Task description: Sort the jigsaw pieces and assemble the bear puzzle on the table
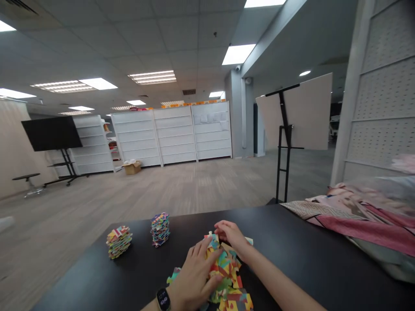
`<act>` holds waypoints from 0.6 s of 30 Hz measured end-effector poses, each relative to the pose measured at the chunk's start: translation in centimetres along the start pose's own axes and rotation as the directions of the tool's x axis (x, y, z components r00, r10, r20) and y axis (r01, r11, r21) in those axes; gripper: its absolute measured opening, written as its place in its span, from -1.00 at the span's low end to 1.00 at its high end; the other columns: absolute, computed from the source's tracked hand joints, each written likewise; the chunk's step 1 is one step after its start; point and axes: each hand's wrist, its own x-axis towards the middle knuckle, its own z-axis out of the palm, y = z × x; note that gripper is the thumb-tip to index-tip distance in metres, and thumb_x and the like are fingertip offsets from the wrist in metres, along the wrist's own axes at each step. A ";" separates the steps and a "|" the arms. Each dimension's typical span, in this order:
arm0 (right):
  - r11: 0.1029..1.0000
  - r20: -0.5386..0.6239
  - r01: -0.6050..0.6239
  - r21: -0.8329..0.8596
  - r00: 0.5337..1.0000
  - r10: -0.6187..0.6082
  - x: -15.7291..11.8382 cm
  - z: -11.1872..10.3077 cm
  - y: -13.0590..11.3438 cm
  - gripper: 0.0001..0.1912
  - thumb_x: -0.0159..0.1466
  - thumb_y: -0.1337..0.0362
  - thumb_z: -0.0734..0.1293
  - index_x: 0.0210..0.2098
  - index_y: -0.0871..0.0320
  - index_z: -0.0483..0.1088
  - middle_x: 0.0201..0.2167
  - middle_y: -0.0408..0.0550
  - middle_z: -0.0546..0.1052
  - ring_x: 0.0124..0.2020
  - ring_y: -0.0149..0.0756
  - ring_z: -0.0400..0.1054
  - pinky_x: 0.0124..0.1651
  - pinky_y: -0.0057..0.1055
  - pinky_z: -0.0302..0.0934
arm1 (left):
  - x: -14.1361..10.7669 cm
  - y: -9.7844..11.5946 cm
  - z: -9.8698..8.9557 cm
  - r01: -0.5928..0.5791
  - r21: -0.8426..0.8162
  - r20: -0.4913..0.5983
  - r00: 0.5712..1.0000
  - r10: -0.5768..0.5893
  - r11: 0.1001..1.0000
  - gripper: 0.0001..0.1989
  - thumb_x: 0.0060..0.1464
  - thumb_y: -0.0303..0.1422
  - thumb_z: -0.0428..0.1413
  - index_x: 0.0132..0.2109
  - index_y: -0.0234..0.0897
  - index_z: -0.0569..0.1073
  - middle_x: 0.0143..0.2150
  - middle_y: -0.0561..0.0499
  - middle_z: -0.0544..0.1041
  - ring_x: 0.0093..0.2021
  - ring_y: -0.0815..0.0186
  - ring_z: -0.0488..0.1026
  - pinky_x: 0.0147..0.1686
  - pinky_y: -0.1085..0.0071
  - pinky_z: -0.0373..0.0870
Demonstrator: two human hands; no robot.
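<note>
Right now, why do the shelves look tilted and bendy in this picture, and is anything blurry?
In the head view, the wide lens makes the shelves lean and curves the table edge; the ceiling lights glare white; the left hand and puzzle pieces show no heavy blur.

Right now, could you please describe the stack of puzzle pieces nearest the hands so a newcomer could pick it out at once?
On the black table, the left hand and right hand rest on a loose heap of jigsaw pieces. Two stacks stand beyond it. The nearer one is slimmer and more upright than the stack to its left.
</note>
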 end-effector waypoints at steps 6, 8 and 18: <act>0.979 0.048 0.011 -0.204 0.999 -0.002 -0.1 -3.4 -1.0 -0.64 0.24 0.16 0.25 -0.04 0.15 0.48 0.02 0.07 0.56 0.11 -0.12 0.41 0.22 -0.22 0.19 | -2.3 -1.8 -0.6 0.223 -0.103 -0.068 0.971 -0.230 0.969 -0.27 0.32 0.08 -0.06 0.47 -0.10 -0.04 0.49 -0.23 -0.03 0.45 -0.12 -0.07 0.32 -0.21 0.01; 0.953 0.075 -0.016 -0.302 0.996 0.041 -1.3 -5.2 -1.2 -0.52 0.26 0.08 0.28 0.07 0.21 0.46 0.16 0.19 0.48 0.26 0.01 0.28 0.35 -0.10 0.02 | -4.2 -2.7 -0.7 0.347 -0.065 0.036 0.938 -0.345 0.936 -0.01 0.12 0.26 0.05 0.49 -0.13 -0.08 0.50 -0.26 -0.06 0.46 -0.25 -0.16 0.32 -0.29 -0.08; 0.661 0.274 0.146 -0.736 0.957 0.094 -15.5 -3.1 -0.9 0.09 0.10 -0.31 0.39 0.45 -0.09 -0.09 0.46 0.13 -0.10 0.43 0.43 -0.22 0.34 0.44 -0.21 | -7.1 -3.8 4.8 0.302 -0.116 0.051 0.953 -0.299 0.946 0.01 0.08 0.18 0.11 0.49 -0.21 -0.05 0.49 -0.29 -0.01 0.46 -0.30 -0.14 0.34 -0.27 -0.10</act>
